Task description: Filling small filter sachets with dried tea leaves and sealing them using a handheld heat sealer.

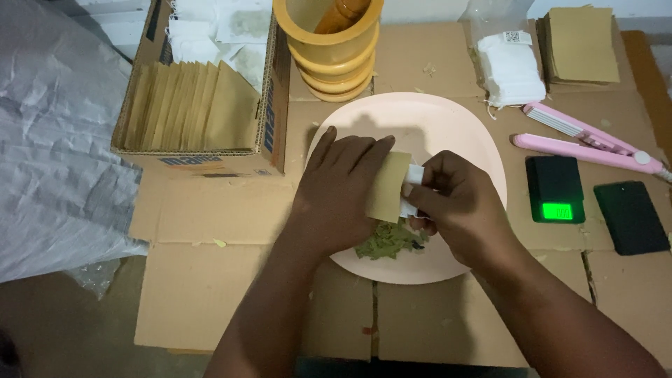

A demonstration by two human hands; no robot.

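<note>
- Two bare hands work over one round pale pink plate [455, 126] on flattened cardboard.
- The left hand [339, 192] grips one small tan paper envelope [386, 185], fingers closed along its edge, above the plate.
- The right hand [451, 206] pinches one white filter pouch [413, 175] at the envelope's mouth.
- One heap of dried green leaves [388, 241] lies on the plate, below the hands.
- One cardboard box [276, 119] of upright tan envelopes sits at the left.
- One stack of yellow plastic bowls [329, 59] stands behind the plate.
- At the right: one pink handheld sealer [588, 140], one black pocket scale with a lit green display [555, 189], one flat black lid [631, 217].
</note>
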